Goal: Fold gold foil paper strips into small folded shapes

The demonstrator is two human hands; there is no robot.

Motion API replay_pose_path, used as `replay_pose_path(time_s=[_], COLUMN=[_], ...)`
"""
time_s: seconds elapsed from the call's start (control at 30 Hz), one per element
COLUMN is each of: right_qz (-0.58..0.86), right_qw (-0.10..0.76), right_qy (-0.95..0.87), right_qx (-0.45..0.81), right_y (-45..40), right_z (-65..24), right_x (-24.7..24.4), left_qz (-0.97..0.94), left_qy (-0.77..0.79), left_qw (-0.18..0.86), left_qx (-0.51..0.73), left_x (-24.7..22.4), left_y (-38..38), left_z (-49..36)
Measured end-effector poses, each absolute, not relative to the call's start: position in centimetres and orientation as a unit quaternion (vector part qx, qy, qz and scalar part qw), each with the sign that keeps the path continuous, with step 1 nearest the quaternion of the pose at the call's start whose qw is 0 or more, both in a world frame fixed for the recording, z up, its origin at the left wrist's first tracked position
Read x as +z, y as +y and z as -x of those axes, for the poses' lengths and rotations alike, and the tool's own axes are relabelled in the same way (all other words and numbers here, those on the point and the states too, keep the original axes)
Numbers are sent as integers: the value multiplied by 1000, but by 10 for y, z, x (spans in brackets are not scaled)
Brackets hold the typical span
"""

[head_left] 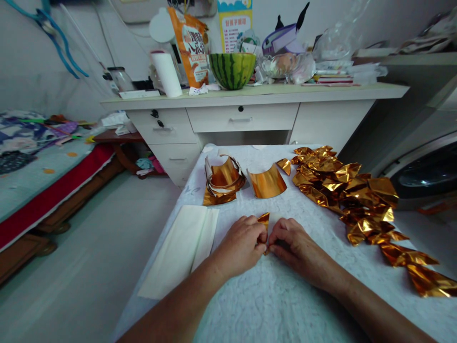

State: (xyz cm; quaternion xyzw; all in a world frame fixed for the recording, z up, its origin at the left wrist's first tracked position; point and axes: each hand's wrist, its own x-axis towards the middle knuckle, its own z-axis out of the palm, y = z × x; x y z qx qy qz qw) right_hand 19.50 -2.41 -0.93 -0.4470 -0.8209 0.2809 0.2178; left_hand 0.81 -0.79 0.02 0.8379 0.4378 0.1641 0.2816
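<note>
My left hand point(246, 240) and my right hand point(291, 243) meet over the cloth-covered table, fingertips pinched together. Between them is a small piece of gold foil paper point(264, 219), mostly hidden by my fingers. My left hand is closed on it. The right fingertips press at its edge, also closed. Just beyond lies a curved gold foil sheet point(267, 182). To its left, a stack of curled gold sheets and strips point(224, 178) rests on the table. White paper sheets point(178, 247) lie left of my left hand.
A heap of folded gold foil pieces point(332, 178) spreads along the table's right side. Behind stands a white desk point(246, 97) holding a cut watermelon point(233, 70), an orange pouch point(193, 47) and a paper roll point(167, 74). A bed point(46, 183) is at left, a washing machine point(424, 157) at right.
</note>
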Motion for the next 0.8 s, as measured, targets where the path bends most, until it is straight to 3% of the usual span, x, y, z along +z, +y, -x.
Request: replay_pose_path(time_s=[0.8], right_qz=[517], right_qw=[209], right_qy=[-793], right_qx=[245], right_y=[-25], right_z=[-186], right_x=[-13], left_qz=[-844], left_qy=[425], left_qw=[300], left_qx=[133], left_x=[4], left_y=[-8], left_z=[-3])
